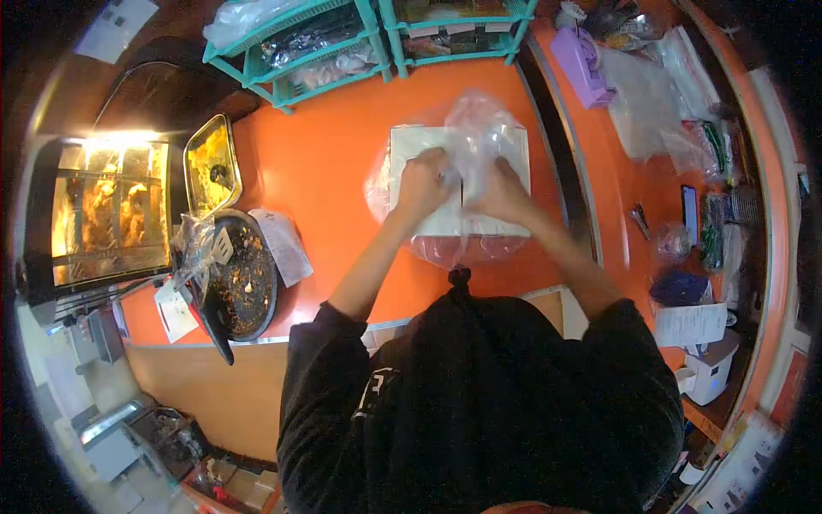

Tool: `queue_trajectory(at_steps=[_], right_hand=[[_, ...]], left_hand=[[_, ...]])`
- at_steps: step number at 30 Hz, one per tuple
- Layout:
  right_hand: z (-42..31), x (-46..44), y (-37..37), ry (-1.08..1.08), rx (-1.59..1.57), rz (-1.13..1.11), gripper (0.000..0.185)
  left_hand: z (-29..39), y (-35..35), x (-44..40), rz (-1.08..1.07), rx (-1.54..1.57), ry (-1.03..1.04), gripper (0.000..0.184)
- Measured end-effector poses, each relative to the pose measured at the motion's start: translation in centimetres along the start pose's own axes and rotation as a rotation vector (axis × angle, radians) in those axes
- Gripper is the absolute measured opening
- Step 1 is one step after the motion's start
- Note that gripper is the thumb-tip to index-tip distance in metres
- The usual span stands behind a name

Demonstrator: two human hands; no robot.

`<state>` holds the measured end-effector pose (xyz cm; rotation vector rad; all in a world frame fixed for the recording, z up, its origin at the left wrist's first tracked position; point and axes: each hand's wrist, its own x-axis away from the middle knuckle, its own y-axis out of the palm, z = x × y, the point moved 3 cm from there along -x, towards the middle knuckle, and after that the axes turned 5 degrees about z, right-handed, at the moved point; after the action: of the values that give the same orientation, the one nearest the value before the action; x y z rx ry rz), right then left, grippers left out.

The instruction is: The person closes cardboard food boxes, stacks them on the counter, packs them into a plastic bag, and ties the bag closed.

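Observation:
A white box sits on the orange counter in front of me, with a clear plastic bag around it and bunched above its top. My left hand is closed over the left half of the box, its fingers curled on the bag's plastic. Over the right half, my right hand is partly blurred and touches the bag; its fingertips are hard to make out. Loose plastic spreads past the box's left side and its near edge.
Teal racks stand at the back. On the left are a lit food case, a tray of yellow food and a black pan. A purple dispenser and a phone lie right.

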<state>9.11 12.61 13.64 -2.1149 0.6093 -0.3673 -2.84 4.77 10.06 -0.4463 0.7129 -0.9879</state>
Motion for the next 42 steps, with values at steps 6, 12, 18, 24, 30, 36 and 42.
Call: queue_trajectory(at_steps=[6, 12, 18, 24, 30, 36, 42], right_hand=[[1.5, -3.0, 1.6, -0.055, -0.607, 0.395, 0.032], [-0.9, -2.4, -1.7, -0.123, -0.321, 0.135, 0.034], [-2.9, 5.7, -4.0, -0.352, -0.227, 0.727, 0.044], [-0.3, 4.5, 3.4, -0.363, -0.221, 0.288, 0.031], [2.1, 1.2, 1.4, -0.22, -0.209, 0.836, 0.036], [1.4, 0.5, -1.6, -0.217, -1.2, 0.585, 0.108], [-1.5, -0.5, 1.8, -0.245, -0.239, 0.216, 0.102]], left_hand=[[-0.4, 0.8, -0.8, 0.172, 0.645, -0.369, 0.03], [2.1, 1.3, -1.2, 0.067, 0.215, -0.072, 0.026], [1.2, 0.3, -4.3, 0.006, 0.178, -0.018, 0.028], [1.3, 0.1, -3.7, -0.016, 0.521, -0.537, 0.02], [3.1, -0.6, -1.1, 0.123, 0.665, -0.402, 0.016], [2.4, -1.0, -1.9, 0.166, 0.45, -0.266, 0.018], [3.0, -0.4, -2.4, 0.267, 0.648, -0.414, 0.011]])
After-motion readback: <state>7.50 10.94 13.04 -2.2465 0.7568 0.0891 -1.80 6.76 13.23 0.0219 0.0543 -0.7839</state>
